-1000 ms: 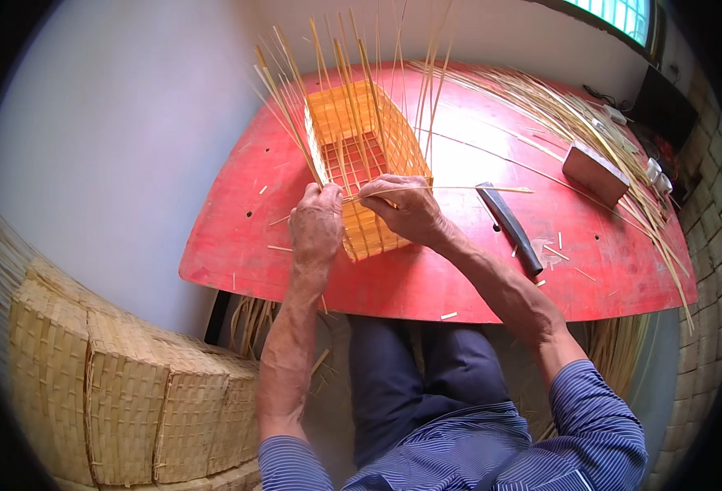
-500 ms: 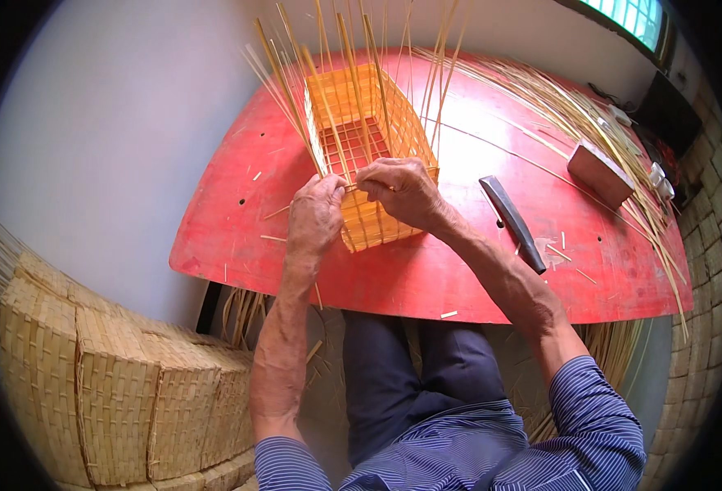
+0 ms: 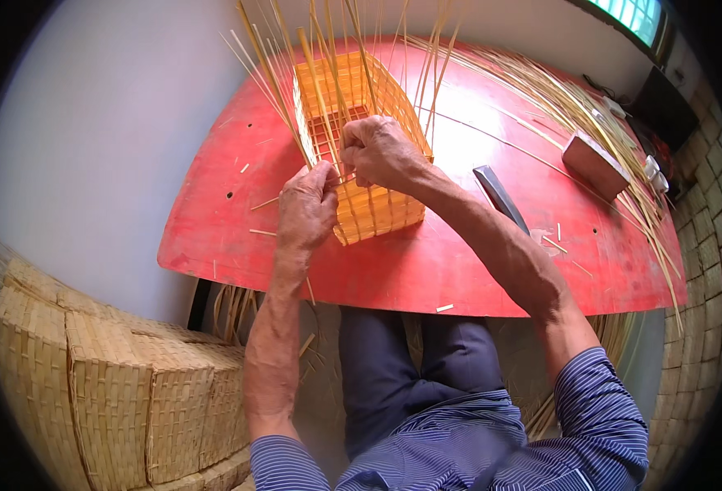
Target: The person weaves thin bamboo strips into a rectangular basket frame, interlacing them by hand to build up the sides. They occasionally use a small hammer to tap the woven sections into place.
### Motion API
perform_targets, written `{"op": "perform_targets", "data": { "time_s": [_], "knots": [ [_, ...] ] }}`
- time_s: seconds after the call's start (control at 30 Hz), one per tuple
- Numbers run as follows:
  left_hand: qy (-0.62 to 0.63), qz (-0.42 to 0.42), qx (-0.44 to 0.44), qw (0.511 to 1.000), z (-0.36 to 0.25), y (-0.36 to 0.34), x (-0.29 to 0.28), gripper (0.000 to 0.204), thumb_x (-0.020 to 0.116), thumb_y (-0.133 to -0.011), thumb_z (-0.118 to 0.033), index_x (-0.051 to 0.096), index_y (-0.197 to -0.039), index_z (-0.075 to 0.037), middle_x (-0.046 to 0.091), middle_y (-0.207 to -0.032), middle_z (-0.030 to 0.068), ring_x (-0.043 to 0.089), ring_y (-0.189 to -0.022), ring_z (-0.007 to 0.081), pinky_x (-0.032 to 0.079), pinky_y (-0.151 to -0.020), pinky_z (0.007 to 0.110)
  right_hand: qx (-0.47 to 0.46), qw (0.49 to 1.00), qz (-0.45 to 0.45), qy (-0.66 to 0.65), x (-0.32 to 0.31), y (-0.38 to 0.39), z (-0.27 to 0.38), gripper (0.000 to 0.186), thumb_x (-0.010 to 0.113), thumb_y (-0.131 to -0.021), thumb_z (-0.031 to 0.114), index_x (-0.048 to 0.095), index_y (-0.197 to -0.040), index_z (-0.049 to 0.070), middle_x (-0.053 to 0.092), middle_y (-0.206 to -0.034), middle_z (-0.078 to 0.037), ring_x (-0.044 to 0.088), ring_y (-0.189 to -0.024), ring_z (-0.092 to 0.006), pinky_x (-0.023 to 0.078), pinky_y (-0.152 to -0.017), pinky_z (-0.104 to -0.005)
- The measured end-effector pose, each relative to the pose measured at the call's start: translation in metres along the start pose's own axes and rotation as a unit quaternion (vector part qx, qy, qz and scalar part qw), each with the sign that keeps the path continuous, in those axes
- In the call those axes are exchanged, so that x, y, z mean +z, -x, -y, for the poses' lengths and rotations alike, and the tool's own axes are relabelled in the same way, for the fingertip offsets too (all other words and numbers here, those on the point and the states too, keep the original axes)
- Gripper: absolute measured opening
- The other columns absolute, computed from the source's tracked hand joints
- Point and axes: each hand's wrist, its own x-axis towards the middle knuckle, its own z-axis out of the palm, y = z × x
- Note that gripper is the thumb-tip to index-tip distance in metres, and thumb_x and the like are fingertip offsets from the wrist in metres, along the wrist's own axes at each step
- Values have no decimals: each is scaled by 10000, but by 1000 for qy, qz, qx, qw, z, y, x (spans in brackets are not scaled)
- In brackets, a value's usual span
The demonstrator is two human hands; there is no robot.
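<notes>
The orange-yellow, rectangular woven-strip basket (image 3: pixel 381 211) stands on the red, curved-edge table (image 3: pixel 214 241). The left hand (image 3: pixel 305 209) pinches the near-left rim. The right hand (image 3: pixel 381 154) is curled closed over the near rim; its contents cannot be determined.

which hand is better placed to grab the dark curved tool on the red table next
The right hand, probably: the dark tool lies on that side, partly hidden by its forearm. The left hand is farther off, by the near left corner of the basket. Both look busy.
</notes>
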Motion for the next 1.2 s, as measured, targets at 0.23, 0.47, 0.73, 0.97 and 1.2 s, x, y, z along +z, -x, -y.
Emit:
{"op": "perform_targets", "data": {
  "time_s": [0.23, 0.47, 0.73, 0.97, 1.2],
  "knots": [
    [1, 35, 19, 999, 2, -8, -3, 146, 584, -760, 25, 556, -900, -4, 598, -774, 180, 633, -737, 368, 503, -682, 451, 49, 998, 22, -12, -5, -8, -5, 132, 613, -892, 14, 631, -769, -30, 649, -663, -70, 666, -562, -129, 558, -505, -296],
    [39, 65, -28, 997, 6, -9, -5, 140, 562, -770, 47, 538, -902, 4, 583, -759, 197, 636, -726, 346, 507, -686, 435, -41, 999, -7, -23, 2, -4, -18, 123, 603, -917, -1, 617, -796, -16, 648, -670, -58, 676, -592, -122, 537, -515, -290],
    [55, 68, -21, 996, 11, -6, -2, 110, 530, -861, 26, 571, -952, -20, 530, -704, 43, 532, -584, 121, 438, -512, 291, -86, 996, -6, -18, 2, 8, -17, 120, 625, -914, 13, 638, -795, -1, 637, -656, -35, 687, -607, -116, 525, -536, -272],
    [46, 116, -44, 991, 13, -11, -7, 101, 521, -899, 5, 574, -982, -20, 545, -730, 3, 528, -541, 61, 475, -452, 254, -90, 994, 12, 65, 1, 7, -22, 78, 696, -853, 76, 723, -822, 10, 664, -642, -66, 681, -624, -110, 536, -584, -306],
    [-12, 138, -72, 988, 3, -14, -9, 122, 533, -888, -31, 595, -983, 14, 580, -739, 45, 570, -510, 110, 500, -472, 283, -118, 984, 18, 134, -2, 9, -17, 133, 720, -887, 136, 741, -866, 7, 690, -666, -91, 706, -634, -141, 553, -595, -315]
  ]
}}
